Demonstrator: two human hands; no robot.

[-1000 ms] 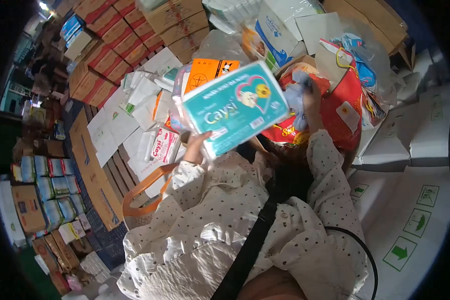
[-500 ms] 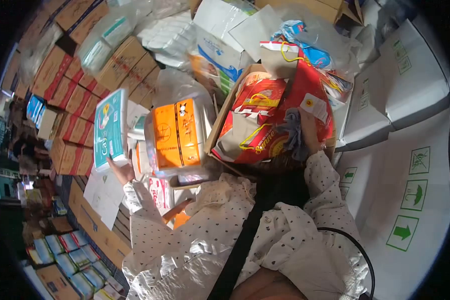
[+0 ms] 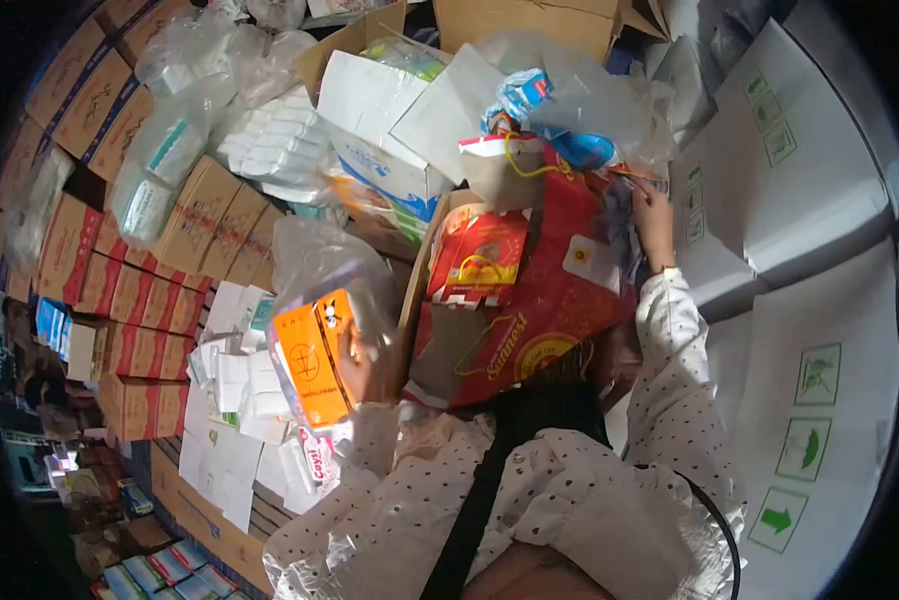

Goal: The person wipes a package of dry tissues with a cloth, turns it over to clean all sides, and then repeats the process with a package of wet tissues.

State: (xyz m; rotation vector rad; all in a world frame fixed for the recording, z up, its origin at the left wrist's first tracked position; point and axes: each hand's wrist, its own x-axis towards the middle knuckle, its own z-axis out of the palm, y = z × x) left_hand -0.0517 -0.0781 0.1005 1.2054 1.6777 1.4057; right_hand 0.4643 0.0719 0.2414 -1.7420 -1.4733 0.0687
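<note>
My left hand (image 3: 363, 362), smeared by motion, is against the right side of an orange pack (image 3: 315, 355) wrapped in clear plastic. Whether its fingers grip the pack is not clear. My right hand (image 3: 655, 222) reaches to the far right corner of an open carton, its fingers drawn together at the edge of some crumpled packaging (image 3: 630, 178). What is between those fingertips is too small to make out. Red paper gift bags (image 3: 560, 285) with yellow cord handles fill the carton (image 3: 417, 290) between my hands.
Blue-and-white crumpled wrapping (image 3: 580, 148) lies beyond the bags. White cartons (image 3: 810, 400) stand along the right. Brown and red cartons (image 3: 150, 290) are stacked on the left, near white packs (image 3: 245, 385). A white box (image 3: 380, 105) with open flaps stands at the back.
The teal pack has left my left hand, which has moved right to the orange pack. My right hand has gone from the grey cloth over the bags to the carton's far corner. The view has shifted.
</note>
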